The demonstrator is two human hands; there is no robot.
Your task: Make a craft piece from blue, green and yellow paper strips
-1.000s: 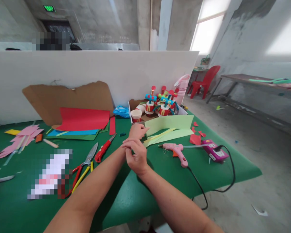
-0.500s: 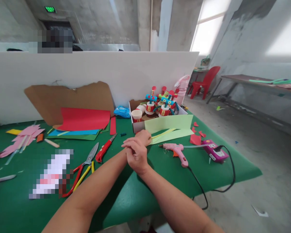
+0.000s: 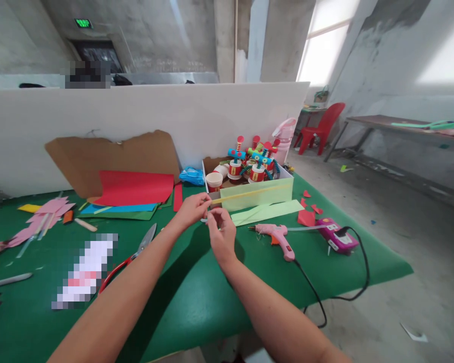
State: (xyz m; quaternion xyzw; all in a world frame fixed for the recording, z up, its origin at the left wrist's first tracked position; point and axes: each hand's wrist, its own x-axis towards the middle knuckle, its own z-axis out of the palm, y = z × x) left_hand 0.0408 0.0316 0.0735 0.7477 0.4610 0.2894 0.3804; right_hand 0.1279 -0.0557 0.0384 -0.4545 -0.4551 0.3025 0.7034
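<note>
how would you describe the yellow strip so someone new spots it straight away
On the green table, find the box of little cup figures at the far side. Just in front of it, the yellow strip runs rightward from the left hand, crossing the pale green paper in this view. It is long and thin, its yellow standing out against that wider paper.

Along the far edge of the worktop (image 3: 181, 307) stands a white board (image 3: 136, 113), grey wall (image 3: 166, 38) behind. Beyond the right edge: red chair (image 3: 331, 123), table (image 3: 380, 120), littered floor (image 3: 404, 212), bright window (image 3: 320, 55).
</note>
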